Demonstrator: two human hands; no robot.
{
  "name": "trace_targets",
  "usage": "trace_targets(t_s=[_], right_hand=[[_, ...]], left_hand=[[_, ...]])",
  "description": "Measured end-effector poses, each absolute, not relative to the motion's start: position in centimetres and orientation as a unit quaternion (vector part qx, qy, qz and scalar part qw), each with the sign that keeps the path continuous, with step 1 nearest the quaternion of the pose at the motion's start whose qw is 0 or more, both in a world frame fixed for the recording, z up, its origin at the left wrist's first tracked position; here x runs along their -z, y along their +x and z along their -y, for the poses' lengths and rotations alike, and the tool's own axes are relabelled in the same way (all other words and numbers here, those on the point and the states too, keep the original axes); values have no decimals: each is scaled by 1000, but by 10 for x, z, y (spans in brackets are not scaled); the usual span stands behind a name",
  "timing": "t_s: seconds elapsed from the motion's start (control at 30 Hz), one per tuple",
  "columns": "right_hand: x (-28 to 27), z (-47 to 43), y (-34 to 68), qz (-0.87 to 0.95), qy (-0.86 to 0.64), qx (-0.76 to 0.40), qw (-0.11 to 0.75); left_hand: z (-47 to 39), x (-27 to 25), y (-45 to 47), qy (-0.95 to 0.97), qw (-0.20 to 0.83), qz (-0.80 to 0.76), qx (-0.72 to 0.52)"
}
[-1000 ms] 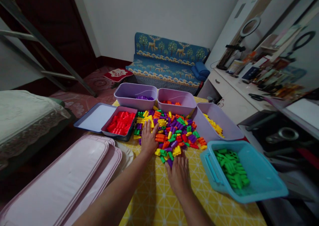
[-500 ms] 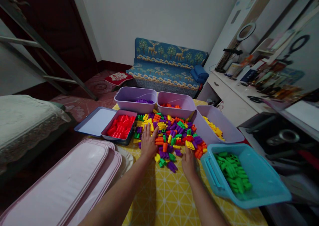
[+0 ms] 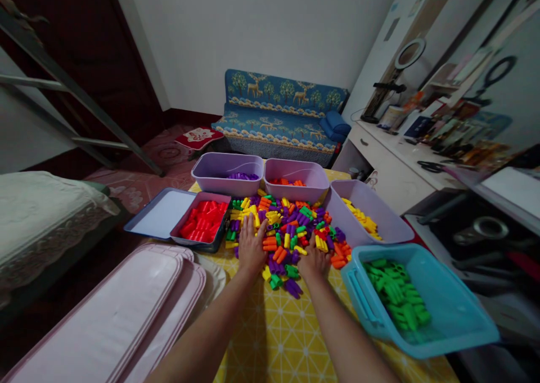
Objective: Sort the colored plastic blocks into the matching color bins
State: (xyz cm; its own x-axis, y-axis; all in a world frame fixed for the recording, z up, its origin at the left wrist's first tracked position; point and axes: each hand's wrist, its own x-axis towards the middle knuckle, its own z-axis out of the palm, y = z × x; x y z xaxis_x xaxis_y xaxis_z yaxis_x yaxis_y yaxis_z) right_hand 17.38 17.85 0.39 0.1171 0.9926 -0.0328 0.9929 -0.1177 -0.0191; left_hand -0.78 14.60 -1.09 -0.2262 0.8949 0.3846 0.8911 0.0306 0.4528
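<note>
Bare yellow tablecloth (image 3: 287, 338) gives open room between the forearms, on the near side of the pile of blocks (image 3: 291, 225). Two lilac bins (image 3: 228, 189) fence the far side, a third bin (image 3: 390, 225) and a blue tub (image 3: 451, 310) the right, a box of red blocks (image 3: 203, 222) and some pale lids (image 3: 105, 310) the left. The left hand (image 3: 252, 245) rests on the pile, fingers extended, slightly parted; the right hand (image 3: 313, 262) touches its near right part (fingertips half hidden by blocks, so I cannot tell whether they grip).
</note>
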Motion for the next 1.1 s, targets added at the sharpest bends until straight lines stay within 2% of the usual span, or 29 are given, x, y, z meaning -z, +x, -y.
trace_targets(t_s=[0.6,0.9,1.1], right_hand=[[-4,-174,176,-689,725,-16,-4],[6,-175,181,-702,712,-24,-8],[3,-173,180,-707,707,-14,-6]], left_hand=[[-143,12,-11,631,12,-706,-321],[-133,-23,-34,668,146,-706,-183],[-145,-51,-59,650,152,-696,-264]])
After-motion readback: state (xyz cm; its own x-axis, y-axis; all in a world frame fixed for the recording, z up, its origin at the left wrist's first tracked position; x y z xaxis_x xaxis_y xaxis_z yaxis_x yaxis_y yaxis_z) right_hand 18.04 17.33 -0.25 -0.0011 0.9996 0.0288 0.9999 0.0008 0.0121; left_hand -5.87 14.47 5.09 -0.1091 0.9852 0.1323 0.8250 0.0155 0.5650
